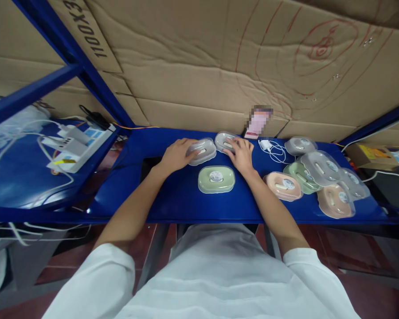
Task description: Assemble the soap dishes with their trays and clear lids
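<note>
Two grey oval boxes under clear plastic covers sit end to end near the back of the blue table. My left hand (pixel 178 155) is closed round the left end of the nearer grey box (pixel 206 150), thumb across its top. On the other grey box (pixel 223 141), my right hand (pixel 242 153) grips the right end, with fingers over the top. Both boxes appear to rest on the table. Between my forearms lies a green oval box (pixel 216 180), a round white label on its clear cover; neither hand touches it.
Several grey, green and peach boxes (pixel 321 168) are heaped on the right of the blue table (pixel 186 208). A phone (pixel 257 124) leans against the cardboard wall (pixel 193 66), beside a white charger and cable (pixel 274 150). Power strips (pixel 83 146) stand at left.
</note>
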`<control>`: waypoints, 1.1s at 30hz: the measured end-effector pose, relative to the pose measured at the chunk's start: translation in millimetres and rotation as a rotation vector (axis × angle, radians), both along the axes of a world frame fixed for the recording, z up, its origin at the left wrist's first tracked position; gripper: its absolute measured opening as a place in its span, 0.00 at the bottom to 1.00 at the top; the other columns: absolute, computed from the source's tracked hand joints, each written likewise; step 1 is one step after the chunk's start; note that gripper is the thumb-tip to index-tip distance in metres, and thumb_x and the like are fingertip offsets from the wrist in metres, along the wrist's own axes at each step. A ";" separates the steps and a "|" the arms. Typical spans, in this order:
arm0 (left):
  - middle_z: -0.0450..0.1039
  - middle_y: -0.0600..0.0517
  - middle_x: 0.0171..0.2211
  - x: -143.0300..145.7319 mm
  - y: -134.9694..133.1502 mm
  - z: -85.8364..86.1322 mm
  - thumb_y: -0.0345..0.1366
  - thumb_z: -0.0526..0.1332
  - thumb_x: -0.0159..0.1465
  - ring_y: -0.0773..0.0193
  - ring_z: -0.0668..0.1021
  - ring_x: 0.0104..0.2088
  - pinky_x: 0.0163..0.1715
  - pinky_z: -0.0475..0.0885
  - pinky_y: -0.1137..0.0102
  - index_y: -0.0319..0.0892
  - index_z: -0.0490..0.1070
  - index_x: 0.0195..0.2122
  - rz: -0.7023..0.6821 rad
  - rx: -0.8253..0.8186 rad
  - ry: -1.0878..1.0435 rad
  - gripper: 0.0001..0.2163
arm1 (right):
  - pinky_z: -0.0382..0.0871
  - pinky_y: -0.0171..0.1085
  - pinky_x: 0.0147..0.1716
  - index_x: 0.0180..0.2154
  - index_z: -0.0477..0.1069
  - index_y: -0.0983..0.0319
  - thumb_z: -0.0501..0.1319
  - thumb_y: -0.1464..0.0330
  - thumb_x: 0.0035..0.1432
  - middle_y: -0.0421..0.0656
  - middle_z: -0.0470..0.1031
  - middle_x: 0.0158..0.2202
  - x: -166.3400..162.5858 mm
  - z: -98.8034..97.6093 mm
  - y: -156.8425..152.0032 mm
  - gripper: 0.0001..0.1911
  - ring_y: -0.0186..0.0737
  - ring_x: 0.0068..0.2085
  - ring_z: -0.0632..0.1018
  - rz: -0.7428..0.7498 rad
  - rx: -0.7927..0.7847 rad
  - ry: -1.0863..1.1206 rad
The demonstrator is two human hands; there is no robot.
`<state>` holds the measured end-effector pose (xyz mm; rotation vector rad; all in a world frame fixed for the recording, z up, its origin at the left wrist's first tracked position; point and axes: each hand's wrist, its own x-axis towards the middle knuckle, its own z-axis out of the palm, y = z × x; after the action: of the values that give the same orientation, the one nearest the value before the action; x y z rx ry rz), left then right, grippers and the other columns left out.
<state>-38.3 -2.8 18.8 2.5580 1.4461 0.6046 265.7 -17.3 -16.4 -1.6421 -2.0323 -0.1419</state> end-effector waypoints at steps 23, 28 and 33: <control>0.78 0.39 0.62 29.5 -27.3 -7.9 0.40 0.63 0.75 0.41 0.78 0.64 0.60 0.70 0.51 0.44 0.78 0.60 -0.026 0.026 0.191 0.15 | 0.55 0.56 0.65 0.64 0.76 0.60 0.52 0.59 0.80 0.54 0.81 0.60 -12.5 1.7 -6.7 0.23 0.57 0.62 0.74 0.053 -0.042 -0.087; 0.80 0.42 0.62 29.6 -27.2 -4.3 0.38 0.58 0.77 0.44 0.78 0.63 0.61 0.69 0.51 0.45 0.76 0.62 -0.003 0.022 0.153 0.15 | 0.52 0.61 0.66 0.65 0.75 0.61 0.55 0.61 0.78 0.56 0.78 0.65 -15.0 -1.4 -7.2 0.22 0.60 0.63 0.72 0.053 -0.074 -0.115; 0.81 0.41 0.61 29.3 -26.4 -2.8 0.38 0.56 0.77 0.44 0.79 0.62 0.61 0.68 0.50 0.44 0.76 0.62 0.003 0.021 0.132 0.17 | 0.49 0.63 0.68 0.64 0.76 0.60 0.55 0.63 0.78 0.54 0.80 0.63 -17.8 -1.2 -7.4 0.21 0.61 0.63 0.72 0.056 -0.078 -0.119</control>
<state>-9.0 -29.2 16.0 2.6576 1.4918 0.4612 247.9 -24.7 -17.6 -1.6568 -2.1963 -0.1455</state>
